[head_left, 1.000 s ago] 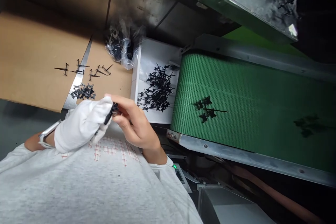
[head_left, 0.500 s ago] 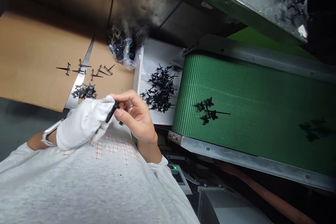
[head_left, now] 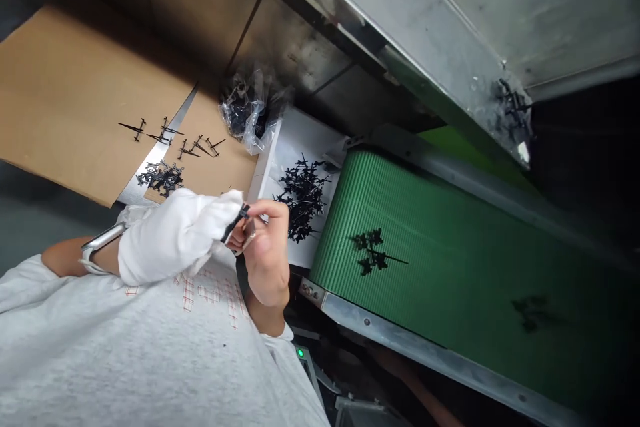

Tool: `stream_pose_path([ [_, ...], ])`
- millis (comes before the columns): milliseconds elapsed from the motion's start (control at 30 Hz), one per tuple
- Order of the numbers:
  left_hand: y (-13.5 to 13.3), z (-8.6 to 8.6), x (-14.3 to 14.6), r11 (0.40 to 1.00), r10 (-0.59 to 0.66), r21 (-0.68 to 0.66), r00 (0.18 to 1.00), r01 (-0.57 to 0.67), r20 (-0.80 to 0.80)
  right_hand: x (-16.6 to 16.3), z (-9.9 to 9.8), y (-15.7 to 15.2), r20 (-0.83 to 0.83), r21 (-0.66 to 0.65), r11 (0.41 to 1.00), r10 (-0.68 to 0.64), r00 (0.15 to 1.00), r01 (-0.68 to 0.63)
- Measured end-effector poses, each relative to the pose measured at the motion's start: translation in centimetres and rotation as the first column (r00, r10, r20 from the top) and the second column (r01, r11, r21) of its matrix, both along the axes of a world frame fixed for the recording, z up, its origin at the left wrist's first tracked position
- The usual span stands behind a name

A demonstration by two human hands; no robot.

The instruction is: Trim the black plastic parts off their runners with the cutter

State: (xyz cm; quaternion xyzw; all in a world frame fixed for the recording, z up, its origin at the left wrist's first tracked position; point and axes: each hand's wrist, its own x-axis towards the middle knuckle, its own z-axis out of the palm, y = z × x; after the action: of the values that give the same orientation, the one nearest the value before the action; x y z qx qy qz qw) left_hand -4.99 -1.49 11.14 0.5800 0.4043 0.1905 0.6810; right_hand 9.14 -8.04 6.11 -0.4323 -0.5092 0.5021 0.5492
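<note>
My left hand (head_left: 175, 237), in a white fabric glove, pinches a small black plastic piece (head_left: 235, 223) at its fingertips. My right hand (head_left: 266, 251) is bare, and its fingers close on the same piece from the other side. Close by, a white tray (head_left: 265, 160) holds a heap of black branched plastic parts (head_left: 303, 199). Further black parts lie on brown cardboard (head_left: 80, 93), some singly (head_left: 197, 147) and some in a tangled cluster (head_left: 161, 177).
A green ribbed conveyor belt (head_left: 440, 280) with steel side rails carries black parts (head_left: 375, 250). A clear plastic bag of black parts (head_left: 245, 113) sits behind the tray. A steel hood (head_left: 400, 33) runs overhead. A small green light (head_left: 300, 352) glows below.
My right fingers have shifted around the black piece, and my hands have drawn closer together. The whole scene has turned and slid in view as my head moved.
</note>
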Motion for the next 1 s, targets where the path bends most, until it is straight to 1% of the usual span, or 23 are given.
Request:
stream_pose_path([
  [33, 0.1, 0.2, 0.1, 0.999, 0.007, 0.043, 1.000, -0.007, 0.015, 0.0, 0.0, -0.2, 0.029, 0.044, 0.998, -0.042, 0.999, 0.041],
  [100, 0.2, 0.4, 0.3, 0.991, 0.021, 0.129, 0.998, -0.028, 0.055, 0.2, 0.1, -0.3, 0.093, 0.176, 0.980, -0.113, 0.989, 0.095],
  [167, 0.2, 0.6, 0.4, 0.985, 0.026, 0.166, 0.995, -0.042, 0.100, 0.4, 0.2, -0.3, 0.145, 0.274, 0.955, -0.159, 0.976, 0.115],
  [200, 0.1, 0.6, 0.4, 0.985, 0.014, 0.171, 0.993, -0.034, 0.117, 0.4, 0.3, -0.3, 0.163, 0.298, 0.947, -0.174, 0.971, 0.119],
  [267, 0.1, 0.6, 0.3, 0.988, -0.006, 0.152, 0.991, -0.014, 0.133, 0.5, 0.6, -0.2, 0.195, 0.308, 0.945, -0.179, 0.964, 0.113],
  [367, -0.1, 0.4, 0.2, 1.000, -0.011, 0.000, 0.989, 0.011, 0.145, 0.4, 1.0, -0.3, 0.230, 0.285, 0.951, -0.194, 0.954, 0.125],
  [433, -0.2, 0.3, 0.2, 0.995, 0.004, -0.103, 0.987, 0.013, 0.158, 0.2, 1.1, -0.3, 0.250, 0.285, 0.947, -0.220, 0.943, 0.146],
  [500, -0.4, 0.1, 0.2, 0.988, 0.030, -0.156, 0.984, -0.003, 0.174, 0.1, 1.0, -0.3, 0.285, 0.316, 0.939, -0.228, 0.931, 0.133],
  [600, -0.4, 0.0, 0.1, 0.988, 0.033, -0.157, 0.985, -0.006, 0.172, 0.1, 0.9, -0.3, 0.407, 0.366, 0.927, -0.240, 0.882, 0.083],
  [733, -0.2, -0.1, 0.0, 0.999, -0.039, -0.007, 0.993, 0.040, 0.107, 0.2, 1.5, -0.3, 0.622, 0.371, 0.925, -0.313, 0.717, 0.082],
  [800, -0.1, -0.1, -0.1, 0.997, -0.081, 0.015, 0.993, 0.080, 0.087, 0.1, 2.0, -0.1, 0.664, 0.371, 0.925, -0.327, 0.673, 0.083],
  [900, -0.1, -0.4, -0.2, 0.992, -0.118, -0.042, 0.990, 0.121, 0.074, 0.1, 2.6, 0.3, 0.678, 0.377, 0.924, -0.324, 0.660, 0.066],
  [1000, -0.2, -0.8, -0.2, 0.984, -0.113, -0.131, 0.992, 0.121, 0.062, 0.1, 2.6, 0.6, 0.701, 0.397, 0.916, -0.343, 0.625, 0.057],
])
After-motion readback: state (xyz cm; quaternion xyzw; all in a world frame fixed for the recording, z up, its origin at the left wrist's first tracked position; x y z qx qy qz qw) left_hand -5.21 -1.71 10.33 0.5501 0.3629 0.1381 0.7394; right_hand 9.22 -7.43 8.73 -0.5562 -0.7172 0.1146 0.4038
